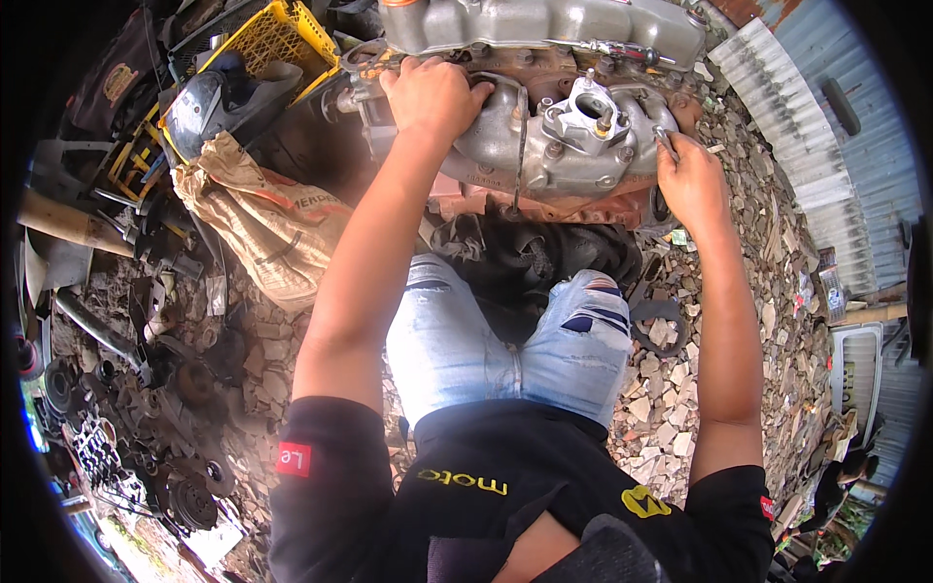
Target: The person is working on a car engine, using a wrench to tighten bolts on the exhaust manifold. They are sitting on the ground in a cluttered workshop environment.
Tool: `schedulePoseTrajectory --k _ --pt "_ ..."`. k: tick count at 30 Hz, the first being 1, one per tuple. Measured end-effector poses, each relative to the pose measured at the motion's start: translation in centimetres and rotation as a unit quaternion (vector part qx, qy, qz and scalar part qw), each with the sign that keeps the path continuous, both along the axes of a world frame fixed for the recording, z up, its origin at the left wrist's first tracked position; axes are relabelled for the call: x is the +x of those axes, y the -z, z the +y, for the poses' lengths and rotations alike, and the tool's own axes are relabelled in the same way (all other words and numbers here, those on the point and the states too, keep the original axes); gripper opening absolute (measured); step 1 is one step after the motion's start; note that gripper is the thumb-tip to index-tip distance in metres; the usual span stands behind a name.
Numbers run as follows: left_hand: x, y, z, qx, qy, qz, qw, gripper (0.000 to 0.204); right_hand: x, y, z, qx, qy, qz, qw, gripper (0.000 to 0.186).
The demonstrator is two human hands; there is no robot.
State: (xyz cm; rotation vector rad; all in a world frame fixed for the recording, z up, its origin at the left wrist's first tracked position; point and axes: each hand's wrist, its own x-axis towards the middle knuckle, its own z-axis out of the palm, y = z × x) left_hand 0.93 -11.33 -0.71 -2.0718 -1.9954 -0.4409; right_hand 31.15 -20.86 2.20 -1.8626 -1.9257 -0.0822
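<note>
In front of me lies a grey metal engine with an intake manifold (483,146) bolted along its near side. My left hand (428,97) rests on the engine's left end, fingers lying over the metal and thumb apart, with no tool in it. At the manifold's right end, my right hand (694,180) is closed around a short metal wrench (667,143). The wrench's head meets the manifold's right edge; whether it sits on a bolt I cannot tell. Between the hands, a flange with a round opening (588,109) stands on the manifold. A thin rod (522,146) crosses the manifold's left half.
A silver valve cover (544,24) runs along the far side. To the left are a sack (258,219), a helmet (219,107), a yellow crate (282,39) and scattered metal parts. Black rubbery material (535,253) lies before my knees. Broken stones (671,389) cover the ground; corrugated sheets (802,146) stand right.
</note>
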Motion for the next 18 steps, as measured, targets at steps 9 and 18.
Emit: schedulePoseTrajectory --k 9,18 --pt "1.4 -1.5 1.3 -0.105 -0.058 -0.102 0.988 0.043 0.3 0.9 0.1 0.049 -0.009 0.012 0.999 0.023" --pt "-2.4 0.1 -0.8 -0.061 0.023 -0.353 0.933 0.046 0.2 1.0 0.1 0.060 -0.004 0.004 0.998 0.023"
